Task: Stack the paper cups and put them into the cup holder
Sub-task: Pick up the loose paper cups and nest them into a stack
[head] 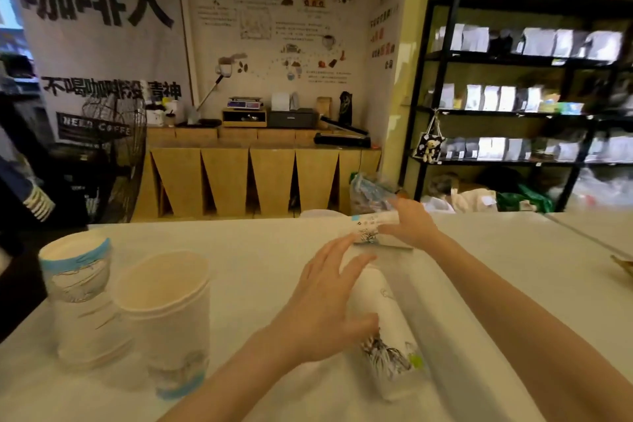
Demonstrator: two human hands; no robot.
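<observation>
A long clear cup holder (448, 315) lies on the white table (239, 240), running from the far middle to the near right. Inside or against it lies a row of white paper cups (383, 329) with a black plant print. My left hand (322, 305) is spread palm down over this row, thumb touching the cups, fingers apart. My right hand (411, 224) grips the holder's far end, where a printed cup with a blue rim (366, 228) shows. Two upright cup stacks stand at the left: a blue-rimmed one (80, 288) and a plain-rimmed one (168, 315).
A cardboard counter (260, 175) with a scale and boxes stands beyond the table. Black shelves (513, 113) of bags fill the right. A floor fan (116, 154) and a person's dark sleeve (24, 195) are at the left. A brown object (625, 262) lies at the right edge.
</observation>
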